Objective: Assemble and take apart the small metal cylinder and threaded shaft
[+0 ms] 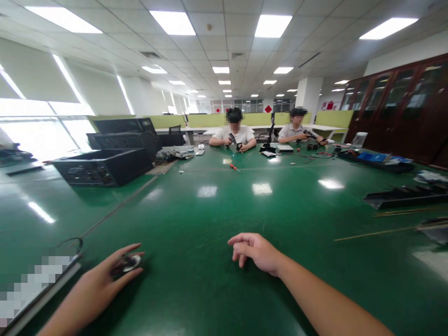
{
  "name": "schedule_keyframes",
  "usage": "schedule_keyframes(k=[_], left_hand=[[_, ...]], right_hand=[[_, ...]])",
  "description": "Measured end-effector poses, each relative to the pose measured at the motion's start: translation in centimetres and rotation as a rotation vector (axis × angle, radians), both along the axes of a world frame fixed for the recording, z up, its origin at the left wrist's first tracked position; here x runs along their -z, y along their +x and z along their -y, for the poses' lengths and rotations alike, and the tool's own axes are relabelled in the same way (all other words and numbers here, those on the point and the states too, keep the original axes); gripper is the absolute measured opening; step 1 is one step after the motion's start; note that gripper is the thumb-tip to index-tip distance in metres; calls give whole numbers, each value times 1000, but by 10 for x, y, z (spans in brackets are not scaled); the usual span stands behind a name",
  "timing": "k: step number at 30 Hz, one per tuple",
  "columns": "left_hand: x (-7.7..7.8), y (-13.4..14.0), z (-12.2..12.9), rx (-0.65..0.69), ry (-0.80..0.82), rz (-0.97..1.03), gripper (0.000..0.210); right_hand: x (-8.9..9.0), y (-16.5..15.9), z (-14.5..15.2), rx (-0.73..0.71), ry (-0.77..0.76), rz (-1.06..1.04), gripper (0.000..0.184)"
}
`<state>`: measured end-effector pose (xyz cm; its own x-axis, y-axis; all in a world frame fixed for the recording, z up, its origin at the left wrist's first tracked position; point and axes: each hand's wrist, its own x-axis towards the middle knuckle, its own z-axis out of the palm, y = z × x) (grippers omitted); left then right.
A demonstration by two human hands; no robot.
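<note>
Small round part (131,263) in left grip (98,280), between thumb and fingers, near surface (189,214); pale rim toward right, long axis slanting slightly up-right, blurred. Left fingers extended rightward. Right grip (261,252) released, fingers loosely curled, pointing left.

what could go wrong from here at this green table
The small round object within the left hand might slip, since blur hides how firmly it is held. The screwdriver with the orange-red handle, lying loose on the table, could perhaps roll if bumped.
</note>
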<state>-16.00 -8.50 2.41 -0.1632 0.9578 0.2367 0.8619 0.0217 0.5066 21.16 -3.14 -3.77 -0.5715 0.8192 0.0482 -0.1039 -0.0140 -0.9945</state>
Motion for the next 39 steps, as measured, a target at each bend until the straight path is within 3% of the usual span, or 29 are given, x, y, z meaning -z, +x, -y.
schedule_keyframes(k=[2, 6, 9, 12, 16, 21, 25, 39], left_hand=[[1, 25, -11, 143, -37, 63, 51], [4, 104, -37, 434, 27, 177, 27], [9, 155, -49, 558, 34, 191, 25], [19, 179, -54, 660, 14, 203, 26], [35, 180, -61, 750, -24, 220, 29], [45, 173, -74, 693, -78, 294, 38], [43, 174, -78, 668, -108, 304, 23], [50, 176, -75, 637, -125, 292, 23]], right_hand=[[2, 1, 2, 35, 15, -13, 43], [8, 8, 1, 162, 105, 40, 42], [9, 16, -2, 266, 237, 176, 50], [9, 21, -4, 316, 304, 270, 58], [9, 20, -6, 292, 400, 416, 42], [5, 14, -7, 317, 510, 511, 22], [2, 14, -8, 334, 462, 497, 18], [5, 10, -11, 366, 300, 500, 9]])
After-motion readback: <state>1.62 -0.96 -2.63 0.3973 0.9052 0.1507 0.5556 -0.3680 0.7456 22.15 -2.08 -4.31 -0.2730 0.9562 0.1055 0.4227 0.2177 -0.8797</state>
